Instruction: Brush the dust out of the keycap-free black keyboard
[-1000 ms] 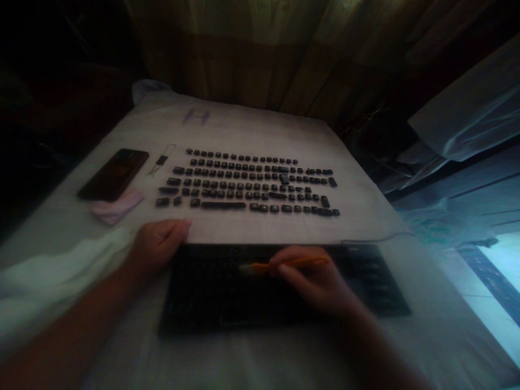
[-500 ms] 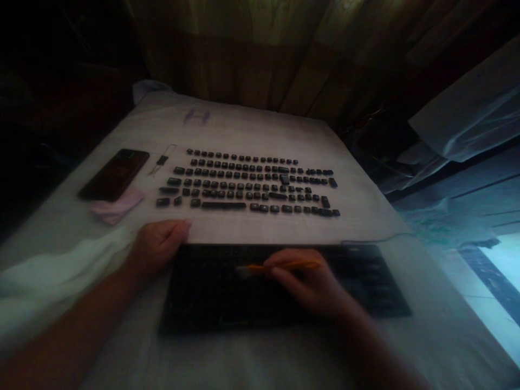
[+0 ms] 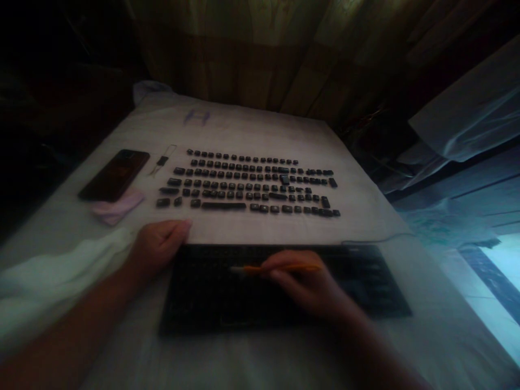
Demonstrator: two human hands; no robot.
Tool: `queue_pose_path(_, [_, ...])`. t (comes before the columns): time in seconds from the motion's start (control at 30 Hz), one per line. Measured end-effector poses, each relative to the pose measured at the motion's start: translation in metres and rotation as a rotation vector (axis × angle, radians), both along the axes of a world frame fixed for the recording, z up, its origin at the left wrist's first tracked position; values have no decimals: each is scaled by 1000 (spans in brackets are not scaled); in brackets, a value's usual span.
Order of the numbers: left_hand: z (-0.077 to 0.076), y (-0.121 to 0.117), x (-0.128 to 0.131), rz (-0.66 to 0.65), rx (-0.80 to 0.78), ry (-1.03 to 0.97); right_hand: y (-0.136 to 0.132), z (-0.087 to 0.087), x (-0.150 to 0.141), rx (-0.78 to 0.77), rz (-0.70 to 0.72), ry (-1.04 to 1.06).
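Note:
A black keyboard [image 3: 203,309] with its keycaps removed lies across the near part of the cloth. My right hand [image 3: 303,281] pinches a paintbrush [image 3: 252,268] with an orange handle, held nearly flat above the keyboard. Its pale bristles point left, over the upper middle of the board; whether they touch it is too blurred to tell. At the keyboard's upper left corner, my left hand [image 3: 158,246] is closed against the edge, thumb pointing right and the other fingers curled. Beyond the board, loose black keycaps [image 3: 223,205] are laid out in several rows.
A dark phone [image 3: 116,174] lies at the left, partly on a pink cloth [image 3: 117,208]. Near it is a thin wire tool [image 3: 162,160] with a dark middle. A crumpled white cloth [image 3: 69,265] lies by my left forearm. The keyboard's cable [image 3: 377,239] runs off right.
My right hand has shifted slightly left, carrying the paintbrush with it, so the bristles sit further left over the keyboard. My left hand and the keycaps have stayed in place.

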State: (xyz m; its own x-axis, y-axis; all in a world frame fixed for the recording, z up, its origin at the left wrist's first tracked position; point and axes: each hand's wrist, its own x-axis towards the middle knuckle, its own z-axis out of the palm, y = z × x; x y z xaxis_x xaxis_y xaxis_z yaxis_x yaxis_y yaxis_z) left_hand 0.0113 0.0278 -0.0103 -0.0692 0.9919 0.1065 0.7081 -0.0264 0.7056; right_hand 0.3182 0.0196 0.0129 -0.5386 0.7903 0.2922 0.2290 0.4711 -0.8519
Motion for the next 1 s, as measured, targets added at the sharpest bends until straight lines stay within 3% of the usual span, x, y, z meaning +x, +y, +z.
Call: queue_pose_path(1.0, [3, 0, 2, 17, -17, -11, 4, -1, 9, 16, -2, 3])
